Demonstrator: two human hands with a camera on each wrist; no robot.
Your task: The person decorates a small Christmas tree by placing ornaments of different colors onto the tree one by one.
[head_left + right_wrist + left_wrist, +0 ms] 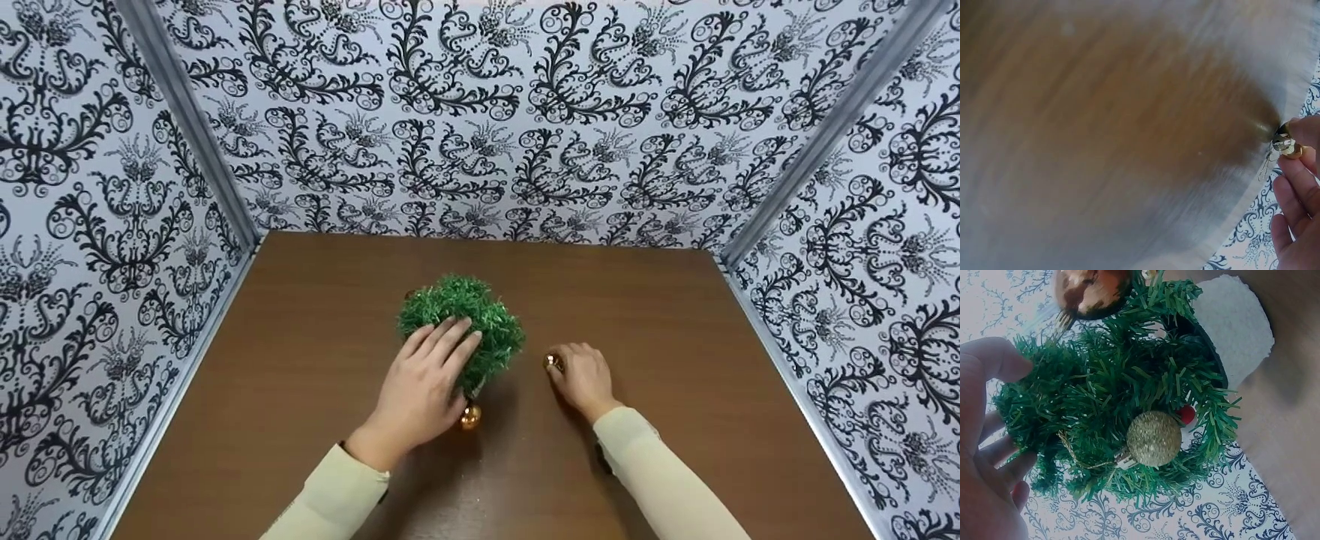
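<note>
A small artificial Christmas tree [491,337] with green tinsel-like needles stands on the brown table. My left hand [424,382] rests on its foliage, fingers extended and thumb apart from them. In the left wrist view, the tree's tip lies between the thumb and fingers of that hand [988,439]. A glittery gold bauble [1154,439] and a shiny copper bauble [1092,289] hang on the tree, whose white base [1235,326] also shows. Right of the tree, my right hand [589,379] pinches a shiny gold bauble [553,361], its cap and string [1266,163] visible in the right wrist view.
The brown wooden tabletop [315,352] is bounded by black-and-white patterned walls [480,135] at the back and both sides. Metal strips [195,127] run along the corners. A shiny gold bauble [470,417] shows beside my left thumb, at the tree's near side.
</note>
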